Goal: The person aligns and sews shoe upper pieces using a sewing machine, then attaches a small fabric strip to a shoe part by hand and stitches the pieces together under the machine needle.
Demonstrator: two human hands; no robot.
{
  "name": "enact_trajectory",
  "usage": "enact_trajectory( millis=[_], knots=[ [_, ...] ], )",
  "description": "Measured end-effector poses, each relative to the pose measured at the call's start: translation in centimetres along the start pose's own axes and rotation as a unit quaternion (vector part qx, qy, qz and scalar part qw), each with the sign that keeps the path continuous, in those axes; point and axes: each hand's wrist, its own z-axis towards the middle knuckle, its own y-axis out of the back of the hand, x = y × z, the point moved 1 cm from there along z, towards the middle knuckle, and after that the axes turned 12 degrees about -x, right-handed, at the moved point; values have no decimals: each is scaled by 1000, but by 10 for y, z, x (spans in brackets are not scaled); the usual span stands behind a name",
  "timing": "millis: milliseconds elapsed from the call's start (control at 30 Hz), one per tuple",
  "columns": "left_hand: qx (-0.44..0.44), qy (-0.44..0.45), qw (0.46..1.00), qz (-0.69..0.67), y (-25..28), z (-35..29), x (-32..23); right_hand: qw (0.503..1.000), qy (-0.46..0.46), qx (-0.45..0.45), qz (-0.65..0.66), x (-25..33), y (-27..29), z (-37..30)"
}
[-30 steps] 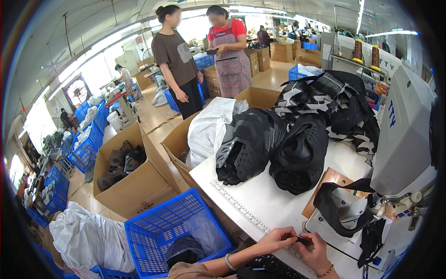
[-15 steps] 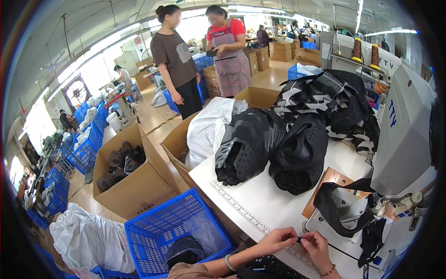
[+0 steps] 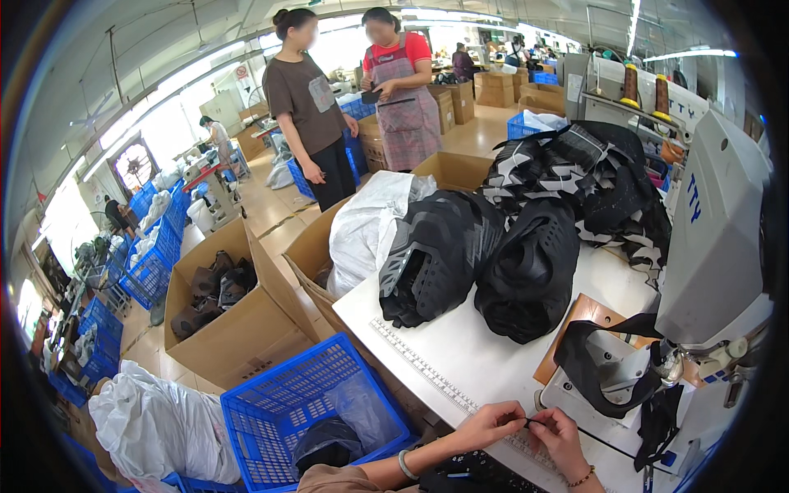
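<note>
At the table's front edge, my left hand [image 3: 496,422] and my right hand [image 3: 561,440] pinch a thin black strip [image 3: 531,421] between them, fingertips close together. The strip's ends are hidden in the fingers. Just beyond my right hand is the grey sewing machine [image 3: 711,222]. A wide black band [image 3: 575,358] loops around its arm, and black fabric pieces [image 3: 657,427] hang below the needle area. Farther back on the white table [image 3: 411,361] sit two bundles of nested black shoe uppers, a left bundle [image 3: 440,255] and a right bundle [image 3: 528,275].
Behind the bundles lies a heap of black-and-white uppers [image 3: 567,164]. A ruler strip [image 3: 427,370] runs along the table's left edge. Left of me are a blue crate [image 3: 271,403], a white sack [image 3: 160,423] and a cardboard box [image 3: 234,349]. Two people stand beyond the boxes.
My hands stay almost in place, still pinching the strip, of which slightly more shows between the fingers. A person in an apron has shifted their hands slightly.
</note>
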Motion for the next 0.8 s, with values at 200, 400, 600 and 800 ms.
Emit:
enact_trajectory(
  millis=[200,400,600,800],
  knots=[
    [-4,-12,1000,-12,0,-1,6,1000,-16,2,20,-1,-2,0],
    [-3,-14,1000,-8,-1,0,4,1000,-6,2,15,-5,1,1],
    [-4,-12,1000,-7,0,0,4,1000,-5,3,15,-4,0,0],
    [0,-21,1000,-1,-1,1,6,1000,-5,1,16,-3,0,0]
  ],
)
